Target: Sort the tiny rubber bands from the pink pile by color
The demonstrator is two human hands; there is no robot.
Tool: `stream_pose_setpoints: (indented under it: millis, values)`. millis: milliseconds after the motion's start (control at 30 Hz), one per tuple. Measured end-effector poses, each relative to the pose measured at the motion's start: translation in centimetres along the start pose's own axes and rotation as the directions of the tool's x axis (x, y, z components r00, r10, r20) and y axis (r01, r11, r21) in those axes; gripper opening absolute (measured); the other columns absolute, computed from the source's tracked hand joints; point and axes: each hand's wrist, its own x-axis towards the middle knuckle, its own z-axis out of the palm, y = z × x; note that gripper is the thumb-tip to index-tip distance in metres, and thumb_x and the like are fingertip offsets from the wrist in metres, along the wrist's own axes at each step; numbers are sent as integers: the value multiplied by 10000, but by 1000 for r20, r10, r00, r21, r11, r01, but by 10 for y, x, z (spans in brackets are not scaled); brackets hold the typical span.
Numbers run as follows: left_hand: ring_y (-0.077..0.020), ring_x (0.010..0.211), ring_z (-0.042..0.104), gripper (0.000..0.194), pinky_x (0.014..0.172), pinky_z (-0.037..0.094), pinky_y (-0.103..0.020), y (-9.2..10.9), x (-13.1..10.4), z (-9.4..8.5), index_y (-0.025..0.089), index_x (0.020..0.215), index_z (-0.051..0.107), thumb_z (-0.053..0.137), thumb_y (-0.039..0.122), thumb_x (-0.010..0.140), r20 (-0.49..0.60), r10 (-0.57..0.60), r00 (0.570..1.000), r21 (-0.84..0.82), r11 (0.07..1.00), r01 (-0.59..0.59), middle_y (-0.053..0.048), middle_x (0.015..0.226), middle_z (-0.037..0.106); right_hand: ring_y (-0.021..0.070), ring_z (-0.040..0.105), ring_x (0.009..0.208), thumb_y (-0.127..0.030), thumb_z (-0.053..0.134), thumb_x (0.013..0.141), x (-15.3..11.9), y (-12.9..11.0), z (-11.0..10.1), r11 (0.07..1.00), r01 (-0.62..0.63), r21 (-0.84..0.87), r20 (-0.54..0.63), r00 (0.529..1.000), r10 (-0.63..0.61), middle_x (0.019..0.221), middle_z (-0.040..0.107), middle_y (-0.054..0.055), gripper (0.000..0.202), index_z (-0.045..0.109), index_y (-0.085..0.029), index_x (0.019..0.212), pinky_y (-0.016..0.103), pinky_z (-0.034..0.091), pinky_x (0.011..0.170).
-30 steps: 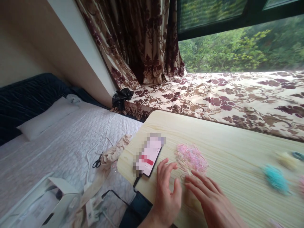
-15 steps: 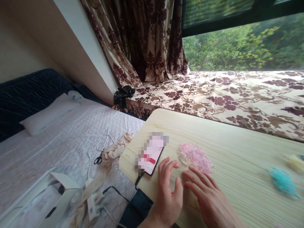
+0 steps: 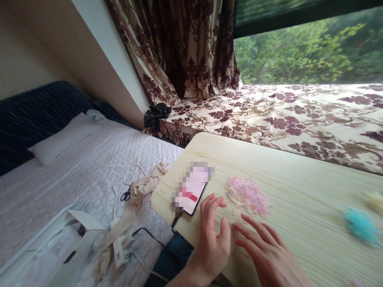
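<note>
Over the table point(image 3: 299, 175), my left hand point(image 3: 214, 237) was half curled with thumb wide apart, my right hand point(image 3: 267, 249) loosely spread; pink strands point(image 3: 248, 195) lay just beyond, a phone point(image 3: 194, 189) close at left, a turquoise bundle point(image 3: 362, 226) farther right.

Daylight comes through a dark-framed window point(image 3: 299, 20), with green foliage point(image 3: 296, 56) outside. Beneath it runs a broad ledge point(image 3: 269, 111) draped in cream cloth with purple and brown flowers — the bunched curtain point(image 3: 199, 52) at its left end bears a similar print. Further left, a shadowed tan wall point(image 3: 38, 44) meets a whiter strip of wall point(image 3: 112, 48). A bed point(image 3: 89, 171) with a pale quilted cover, a light pillow point(image 3: 68, 137) and a dark padded headboard point(image 3: 36, 119) stands beside a pale wood-grain table point(image 3: 299, 187).
</note>
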Motion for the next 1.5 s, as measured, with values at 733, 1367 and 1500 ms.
stream_pose_setpoints:
  millis: [733, 1367, 1500]
  values:
    - [-260, 1308, 460, 378, 1082, 435, -518, 2, 5, 0, 209, 1197, 553, 444, 43, 875, 103, 117, 988, 113, 985, -128, -90, 1176, 635, 154, 657, 733, -400, 451, 965, -31, -9, -1, 822, -564, 81, -30, 823, 567, 841, 651, 11, 254, 638, -260, 864, 278, 494, 637]
    - [-267, 1230, 558, 328, 951, 543, -460, -16, 2, 4, 224, 1171, 584, 468, 98, 892, 89, 218, 972, 204, 951, -232, -84, 1143, 671, 115, 643, 716, -312, 453, 981, -56, 8, -37, 772, -588, 242, -127, 769, 626, 825, 628, 6, 193, 588, -252, 857, 212, 508, 668]
    - [-259, 1214, 569, 314, 919, 558, -431, -29, 3, 7, 239, 1180, 587, 497, 131, 899, 83, 288, 954, 220, 928, -299, -73, 1131, 681, 124, 645, 678, -425, 462, 955, -91, 47, -69, 703, -695, 153, -219, 669, 710, 825, 654, 13, 281, 632, -255, 809, 221, 508, 615]
